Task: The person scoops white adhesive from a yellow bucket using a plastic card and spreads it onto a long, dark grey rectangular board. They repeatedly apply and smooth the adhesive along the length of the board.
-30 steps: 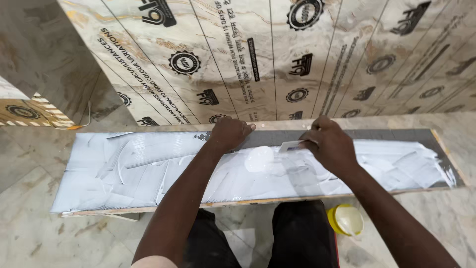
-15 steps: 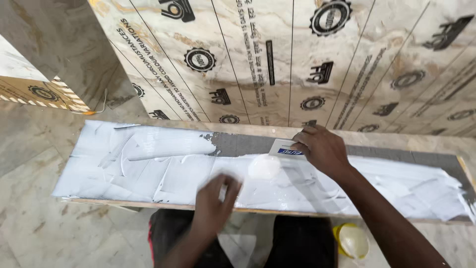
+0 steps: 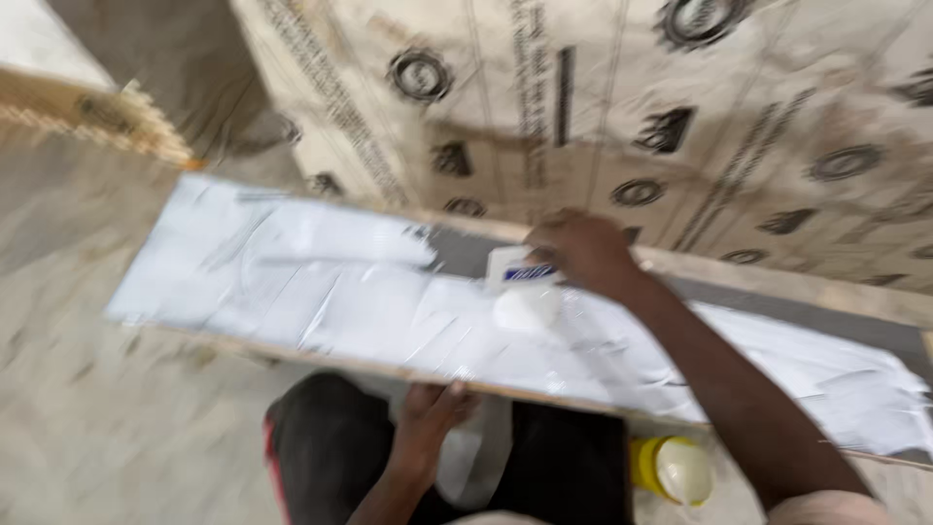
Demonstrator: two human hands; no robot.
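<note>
A long grey board [image 3: 466,255] lies across in front of me, most of it coated with white paste [image 3: 321,292]. My right hand [image 3: 583,251] rests on the board's far side and grips a flat white spreader [image 3: 520,282] pressed into the paste. My left hand [image 3: 432,418] is down at the board's near edge above my lap, fingers curled against the edge; blur hides whether it holds anything.
Upright slabs wrapped in printed brown paper [image 3: 603,107] stand right behind the board. A yellow container [image 3: 675,469] sits on the marble floor [image 3: 107,418] under the board by my right leg. More wrapped slabs [image 3: 87,117] are at the far left.
My left hand has come off the board's far edge and dropped to the near edge by my lap. The right hand stays on the spreader. The view has shifted left and closer.
</note>
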